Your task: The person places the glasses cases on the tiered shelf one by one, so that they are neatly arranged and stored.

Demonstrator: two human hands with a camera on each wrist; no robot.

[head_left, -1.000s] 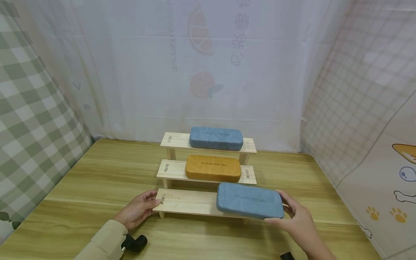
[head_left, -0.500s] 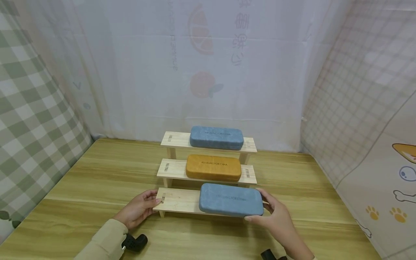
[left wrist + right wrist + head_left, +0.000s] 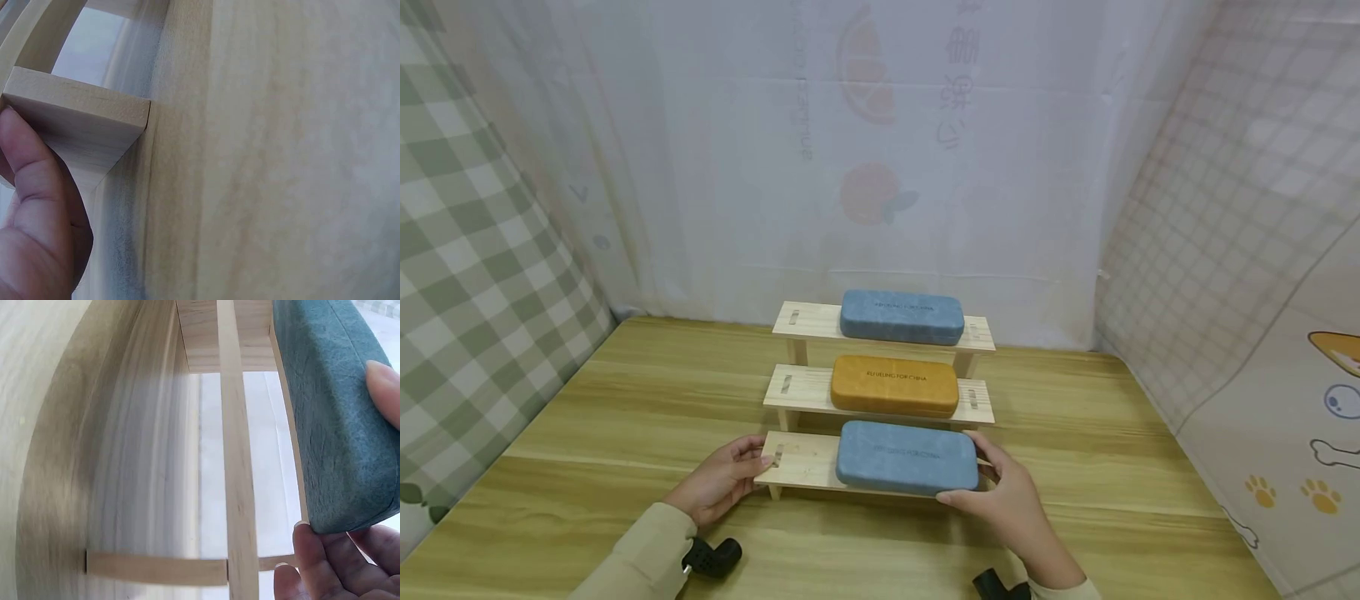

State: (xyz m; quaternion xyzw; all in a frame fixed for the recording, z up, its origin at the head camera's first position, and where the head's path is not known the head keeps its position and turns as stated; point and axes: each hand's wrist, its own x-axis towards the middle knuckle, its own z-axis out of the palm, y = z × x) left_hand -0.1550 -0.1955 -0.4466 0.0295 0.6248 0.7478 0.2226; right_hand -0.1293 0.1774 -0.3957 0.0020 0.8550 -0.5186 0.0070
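Note:
A blue glasses case (image 3: 906, 458) with dark lettering lies level over the lowest wooden shelf (image 3: 801, 473). My right hand (image 3: 1007, 504) grips the case's right end, thumb at the front and fingers behind. In the right wrist view, fingertips (image 3: 331, 556) curl at the end of the blue case (image 3: 344, 431); whether its base fully rests on the board I cannot tell. My left hand (image 3: 724, 485) pinches the left end of that same shelf, thumb on top. The left wrist view has the thumb (image 3: 37, 181) beside the shelf's wooden leg (image 3: 81, 100).
Behind stand two higher shelves, the middle one (image 3: 793, 385) bearing a mustard glasses case (image 3: 895, 387) and the top one (image 3: 808, 319) another blue case (image 3: 902, 317). All are on a wood-grain table (image 3: 647, 400). Cloth hangs (image 3: 737, 183) at the back and both sides.
My right hand has carried the blue case leftward, from the lowest shelf's right end towards its middle, and levelled it. My left hand has kept its grip on the shelf.

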